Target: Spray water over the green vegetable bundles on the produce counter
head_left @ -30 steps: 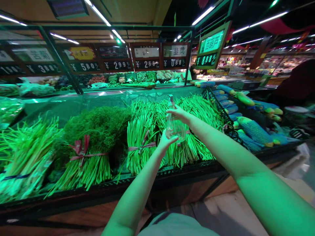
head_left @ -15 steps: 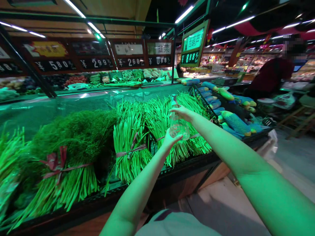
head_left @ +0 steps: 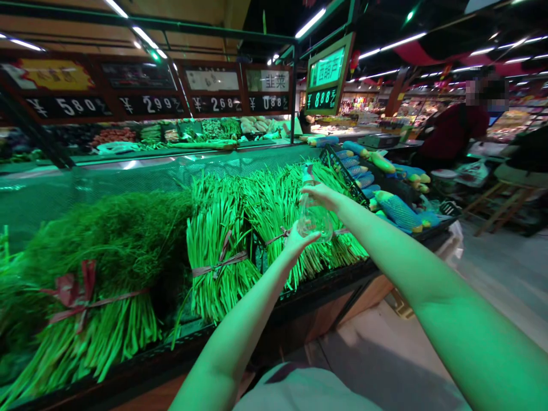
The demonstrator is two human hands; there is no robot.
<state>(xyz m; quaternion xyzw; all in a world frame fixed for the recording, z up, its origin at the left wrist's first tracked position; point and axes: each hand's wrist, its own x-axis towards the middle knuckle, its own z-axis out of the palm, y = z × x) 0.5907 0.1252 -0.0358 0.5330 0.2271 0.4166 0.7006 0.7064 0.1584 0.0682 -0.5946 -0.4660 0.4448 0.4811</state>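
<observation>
A clear plastic spray bottle [head_left: 314,220] is held out over the vegetable display. My left hand [head_left: 298,240] cups its base from below, fingers curled against it. My right hand [head_left: 326,195] wraps the bottle's neck just under the spray head, which points at the greens. Beneath the bottle lie tied bundles of green chives [head_left: 295,217]. More such bundles [head_left: 218,240] lie to their left. A feathery dill-like bunch [head_left: 107,251] with a red ribbon lies further left.
The black display counter edge [head_left: 325,279] runs across in front of me. Blue-netted gourds [head_left: 398,211] fill a black crate at the right. Price signs [head_left: 214,103] hang behind. A person in a dark red top [head_left: 449,137] stands at the far right near a wooden stool [head_left: 509,200].
The view has swung to the right, so the greens have slid left in the picture. Both hands keep the same hold on the bottle. The person at the right has come into view.
</observation>
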